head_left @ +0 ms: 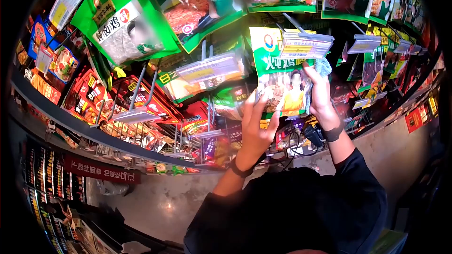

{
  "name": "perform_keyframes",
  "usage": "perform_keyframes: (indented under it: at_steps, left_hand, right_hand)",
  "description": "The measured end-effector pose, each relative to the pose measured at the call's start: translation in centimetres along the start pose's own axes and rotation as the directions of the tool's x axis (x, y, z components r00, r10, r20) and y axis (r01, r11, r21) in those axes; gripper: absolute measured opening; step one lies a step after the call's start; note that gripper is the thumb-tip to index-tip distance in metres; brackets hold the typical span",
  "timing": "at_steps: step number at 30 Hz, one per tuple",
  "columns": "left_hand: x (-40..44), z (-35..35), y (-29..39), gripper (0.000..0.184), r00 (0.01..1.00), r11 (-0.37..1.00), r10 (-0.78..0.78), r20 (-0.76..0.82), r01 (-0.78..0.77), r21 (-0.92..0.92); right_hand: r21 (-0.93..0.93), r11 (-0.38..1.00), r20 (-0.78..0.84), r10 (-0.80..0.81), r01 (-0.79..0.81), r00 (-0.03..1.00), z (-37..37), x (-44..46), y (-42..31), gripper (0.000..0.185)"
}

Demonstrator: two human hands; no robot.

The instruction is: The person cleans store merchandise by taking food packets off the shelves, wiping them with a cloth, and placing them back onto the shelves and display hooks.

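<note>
A green and yellow food packet (pixel 278 84) hangs from a rack hook in front of me, with a picture of a person in yellow on its front. My left hand (pixel 259 124) rests against its lower left corner, fingers stretched upward and apart, thumb near the bottom edge. At the packet's right edge, my right hand (pixel 320 95) is closed on a light blue cloth (pixel 323 67), thumb toward the front. Part of the cloth shows beneath the palm, along the packet's side. The right fingers are partly hidden. A clear price-tag holder (pixel 307 44) covers the packet's upper right part.
Large green packets (pixel 125 26) hang above, and red packets (pixel 89 96) hang at left. Metal hooks (pixel 153 82) with tag holders jut toward me. A black device with a cable (pixel 314 135) sits below my right wrist. Bottle shelves (pixel 47 183) stand at lower left beyond the grey floor (pixel 165 204).
</note>
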State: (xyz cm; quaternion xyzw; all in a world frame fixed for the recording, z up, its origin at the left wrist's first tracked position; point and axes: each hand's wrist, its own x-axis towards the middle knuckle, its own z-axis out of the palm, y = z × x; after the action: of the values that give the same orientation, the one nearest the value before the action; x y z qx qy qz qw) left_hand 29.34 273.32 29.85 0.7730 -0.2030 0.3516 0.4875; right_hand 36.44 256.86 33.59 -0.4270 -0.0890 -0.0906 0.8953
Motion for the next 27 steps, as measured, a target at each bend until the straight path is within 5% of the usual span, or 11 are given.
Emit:
perform_keyframes:
  at_steps: [5,8,9,12,16,18,19,27]
  left_hand:
    - [0.0,-0.6,0.3,0.044,0.998,0.994,0.052,-0.024,-0.05,0.097]
    - [-1.1,-0.6,-0.3,0.045,0.996,0.997,-0.079,0.033,0.08,-0.007]
    - [-1.1,-0.7,0.1,0.046,0.98,0.975,-0.19,0.056,0.195,-0.11]
    - [-0.6,-1.4,-0.2,0.048,0.997,0.997,0.028,0.072,-0.033,0.074]
    - [-0.6,-1.6,-0.5,0.05,0.996,0.99,0.059,0.072,-0.067,0.12]
    - [-0.8,-1.7,-1.0,0.051,0.994,0.991,0.085,0.071,-0.091,0.097]
    - [-0.6,-1.7,-0.9,0.05,0.993,0.992,0.098,0.062,-0.102,0.074]
    - [1.4,-0.8,-0.2,0.049,0.992,0.987,0.125,0.002,-0.124,0.104]
  right_hand:
    - [-0.059,0.997,-0.02,-0.043,0.042,0.999,0.0,-0.7,0.5,0.023]
    - [-0.106,0.986,0.059,-0.126,0.131,0.99,-0.1,-1.6,0.9,0.025]
    - [-0.085,0.996,0.109,-0.023,0.033,0.994,-0.4,-1.8,0.8,0.029]
    - [0.044,0.991,0.221,0.116,-0.128,0.968,-1.5,-1.7,1.3,0.04]
    - [0.085,0.996,0.195,0.02,-0.037,0.981,-2.6,-2.4,2.7,0.043]
    - [0.179,0.974,0.326,0.075,-0.139,0.942,-4.0,-2.2,3.2,0.043]
    - [0.115,0.99,0.18,0.055,-0.077,0.982,-3.9,-2.2,3.5,0.042]
    - [-0.024,0.999,-0.005,-0.024,0.024,1.0,1.1,-1.4,0.5,0.028]
